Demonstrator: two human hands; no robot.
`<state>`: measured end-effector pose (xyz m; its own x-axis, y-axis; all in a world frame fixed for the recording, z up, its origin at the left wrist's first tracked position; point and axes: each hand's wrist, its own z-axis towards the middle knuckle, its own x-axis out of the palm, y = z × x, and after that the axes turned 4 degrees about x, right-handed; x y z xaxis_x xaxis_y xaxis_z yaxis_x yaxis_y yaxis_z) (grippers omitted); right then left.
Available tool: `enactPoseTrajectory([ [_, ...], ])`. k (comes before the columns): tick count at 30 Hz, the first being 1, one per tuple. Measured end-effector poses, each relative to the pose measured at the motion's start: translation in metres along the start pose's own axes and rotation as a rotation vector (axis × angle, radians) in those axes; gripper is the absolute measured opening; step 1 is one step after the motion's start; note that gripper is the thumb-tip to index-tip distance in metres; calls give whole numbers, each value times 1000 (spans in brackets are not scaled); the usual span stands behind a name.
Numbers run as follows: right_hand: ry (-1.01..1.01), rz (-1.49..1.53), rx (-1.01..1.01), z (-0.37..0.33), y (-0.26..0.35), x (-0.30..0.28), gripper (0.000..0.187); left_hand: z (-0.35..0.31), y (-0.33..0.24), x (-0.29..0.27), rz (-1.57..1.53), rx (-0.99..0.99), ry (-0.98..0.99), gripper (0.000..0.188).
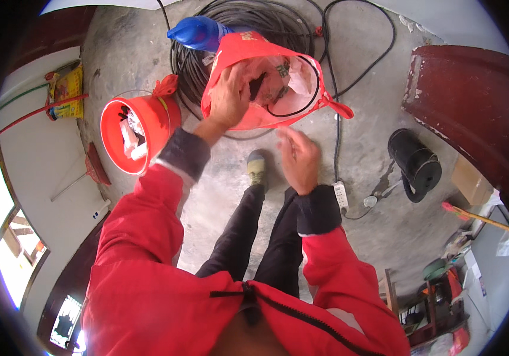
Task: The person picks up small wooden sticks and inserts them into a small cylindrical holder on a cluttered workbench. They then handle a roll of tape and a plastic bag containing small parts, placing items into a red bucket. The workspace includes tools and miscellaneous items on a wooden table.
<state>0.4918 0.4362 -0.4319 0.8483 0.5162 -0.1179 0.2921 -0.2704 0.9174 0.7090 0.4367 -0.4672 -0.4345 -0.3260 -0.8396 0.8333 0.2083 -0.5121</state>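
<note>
A red bag [226,66] gapes on the floor in front of me, with clear plastic, a black cable loop and crumpled white material inside. My left hand [230,99] is at the left side of its mouth, fingers curled over the edge; part of the fingers is hidden. Just below the bag's near rim is my right hand [299,159], its fingers loosely bent and apart, the tips close to the rim. I see nothing in it, and cannot tell if the tips touch the bag.
Behind the bag lies a large coil of black cable [190,83] with a blue plastic item [198,32] on it. An orange-red bucket [165,121] stands left, holding white items. To the right are a white power strip [340,196], a black cylindrical container [414,163] and a cardboard box [471,181].
</note>
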Motion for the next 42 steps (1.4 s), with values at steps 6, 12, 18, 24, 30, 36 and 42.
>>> enactPoseTrajectory([
  [6,-142,-320,-163,79,-51,56,28,-42,15,29,79,-256,486,49],
  [12,22,-235,312,124,-55,61,37,-39,62,80,346,-293,506,80],
  [18,-296,89,375,140,-103,78,31,-30,57,86,312,-302,464,77],
  [24,-256,121,348,144,-86,96,49,-34,78,95,81,-203,354,74],
  [30,-348,-475,-110,159,-145,92,53,-8,70,85,-64,-56,360,67],
  [36,-9,-776,195,160,-125,75,32,4,84,78,-20,-176,404,47],
  [42,30,-52,197,134,-69,63,22,-1,111,76,-77,-206,414,46],
])
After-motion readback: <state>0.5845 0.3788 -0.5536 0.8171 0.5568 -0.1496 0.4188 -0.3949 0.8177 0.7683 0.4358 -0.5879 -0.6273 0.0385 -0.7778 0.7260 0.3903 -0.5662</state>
